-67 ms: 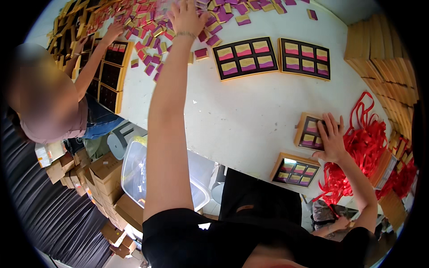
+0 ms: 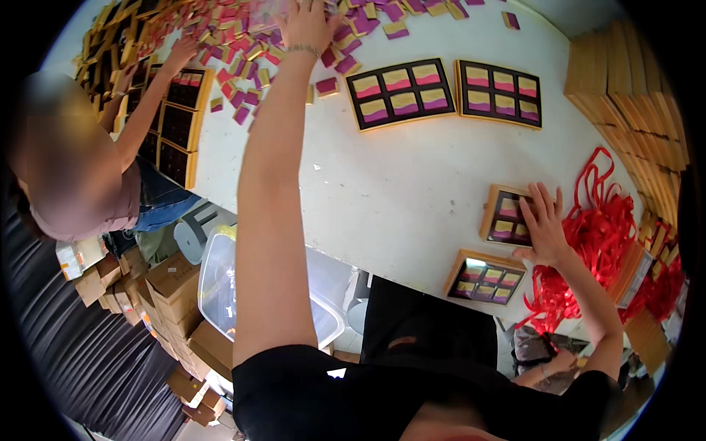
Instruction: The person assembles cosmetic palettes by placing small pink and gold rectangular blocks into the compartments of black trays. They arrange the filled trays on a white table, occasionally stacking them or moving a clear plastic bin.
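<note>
At the far edge of the view my left hand (image 2: 307, 28) reaches out with its fingers spread, the tips cut off by the picture's top. Under and beside it lie a clear plastic piece (image 2: 271, 10), partly hidden, and many small pink, purple and gold packets (image 2: 357, 44). My right hand (image 2: 546, 234) lies with spread fingers on the right side of a small framed box (image 2: 496, 227), which shows packets in dark compartments. Just nearer to me sits a similar closed box (image 2: 485, 278) with a shiny clear top.
Two black six-compartment trays (image 2: 403, 94) filled with packets stand beyond. Red ribbon (image 2: 604, 228) is heaped at the right, beside stacked gold-edged boxes (image 2: 625, 110). A co-worker (image 2: 92, 162) reaches over trays at the left. A clear plastic bin (image 2: 217, 283) stands below the table edge.
My left hand sits slightly farther up, more of its fingertips out of the picture. The whole view has shifted a little; my right hand stays on the box.
</note>
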`<state>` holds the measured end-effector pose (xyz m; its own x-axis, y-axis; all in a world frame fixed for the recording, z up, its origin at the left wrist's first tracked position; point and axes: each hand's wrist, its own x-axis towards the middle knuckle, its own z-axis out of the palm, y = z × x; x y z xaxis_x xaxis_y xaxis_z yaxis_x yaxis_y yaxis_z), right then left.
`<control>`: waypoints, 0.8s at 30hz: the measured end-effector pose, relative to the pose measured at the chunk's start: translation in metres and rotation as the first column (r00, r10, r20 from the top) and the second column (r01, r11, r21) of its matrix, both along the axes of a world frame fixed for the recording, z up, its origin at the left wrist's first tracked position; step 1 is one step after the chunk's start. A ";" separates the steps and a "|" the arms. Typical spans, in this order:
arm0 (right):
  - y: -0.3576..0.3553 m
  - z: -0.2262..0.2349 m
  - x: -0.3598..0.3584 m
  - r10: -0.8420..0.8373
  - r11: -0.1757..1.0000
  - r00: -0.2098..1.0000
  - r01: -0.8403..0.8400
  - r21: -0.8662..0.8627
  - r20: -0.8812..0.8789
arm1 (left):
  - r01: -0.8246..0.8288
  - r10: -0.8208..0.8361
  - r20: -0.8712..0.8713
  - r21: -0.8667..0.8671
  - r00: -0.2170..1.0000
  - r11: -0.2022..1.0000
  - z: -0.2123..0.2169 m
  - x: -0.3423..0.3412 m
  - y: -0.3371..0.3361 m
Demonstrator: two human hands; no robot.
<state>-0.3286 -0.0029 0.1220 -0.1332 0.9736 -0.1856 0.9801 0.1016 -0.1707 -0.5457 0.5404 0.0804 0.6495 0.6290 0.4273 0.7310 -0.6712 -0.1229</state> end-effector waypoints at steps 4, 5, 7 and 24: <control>0.084 0.026 -0.021 -0.053 0.932 0.992 0.090 0.352 -0.113 | 0.172 -0.161 -0.169 0.054 0.972 0.984 0.001 0.003 0.006; 0.114 0.029 -0.022 -0.060 0.885 0.988 0.118 0.451 -0.141 | 0.222 -0.204 -0.189 0.078 0.961 0.972 0.005 -0.006 0.007; 0.174 0.045 -0.022 -0.055 0.806 0.989 0.124 0.578 -0.137 | 0.381 -0.369 -0.110 0.122 0.923 0.916 0.029 -0.006 -0.016; 0.233 0.080 -0.099 -0.662 0.611 0.219 -0.396 -0.686 -0.716 | 0.977 -0.839 0.540 0.205 -0.071 0.049 0.111 -0.044 -0.294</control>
